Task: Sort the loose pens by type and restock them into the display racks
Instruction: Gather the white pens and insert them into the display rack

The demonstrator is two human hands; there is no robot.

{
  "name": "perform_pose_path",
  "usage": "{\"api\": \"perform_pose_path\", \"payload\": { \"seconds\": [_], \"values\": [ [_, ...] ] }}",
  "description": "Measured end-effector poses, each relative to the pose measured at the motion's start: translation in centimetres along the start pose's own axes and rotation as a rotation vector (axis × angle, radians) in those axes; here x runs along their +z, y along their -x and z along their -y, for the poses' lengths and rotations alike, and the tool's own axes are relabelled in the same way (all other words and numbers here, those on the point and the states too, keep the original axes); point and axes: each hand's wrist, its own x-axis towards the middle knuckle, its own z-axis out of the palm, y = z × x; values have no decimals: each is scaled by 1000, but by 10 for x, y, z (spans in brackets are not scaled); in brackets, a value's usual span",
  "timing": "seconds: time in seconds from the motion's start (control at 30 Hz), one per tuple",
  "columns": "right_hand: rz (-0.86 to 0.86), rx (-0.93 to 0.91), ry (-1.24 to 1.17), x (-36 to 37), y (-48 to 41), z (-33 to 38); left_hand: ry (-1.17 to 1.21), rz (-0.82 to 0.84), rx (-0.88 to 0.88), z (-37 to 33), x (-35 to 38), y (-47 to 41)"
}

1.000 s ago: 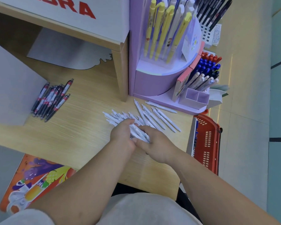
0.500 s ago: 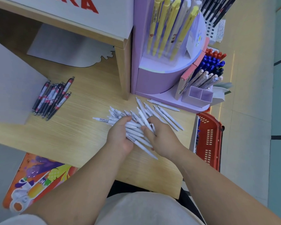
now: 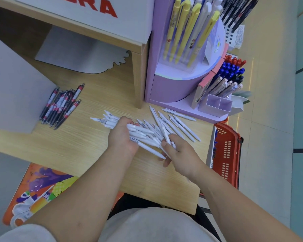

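Pens (image 3: 148, 136) between left hand (image 3: 121, 139), right hand (image 3: 180, 155)

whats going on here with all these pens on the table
A person is sorting pens at a light wooden tabletop. Their left hand grips a bundle of slim white plastic pens, and the right hand pinches the bundle's near end. More white pens lie loose just beyond the hands. A pile of black-and-red pens lies apart to the left. The purple cardboard display rack with tall yellow pens stands at the back right.
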Motion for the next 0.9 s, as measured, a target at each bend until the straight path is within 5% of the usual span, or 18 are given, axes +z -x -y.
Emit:
{"api": "perform_pose_path", "payload": {
  "seconds": [0.33, 0.6, 0.9],
  "values": [
    [69, 30, -487, 7, 12, 13, 101, 75, 78, 1, 6, 22],
    [-152, -157, -305, 9, 17, 18, 249, 160, 19, 18, 20, 55],
    [-70, -286, -35, -28, 50, 9, 201, 97, 154, 37, -9, 97]
  ]
}}
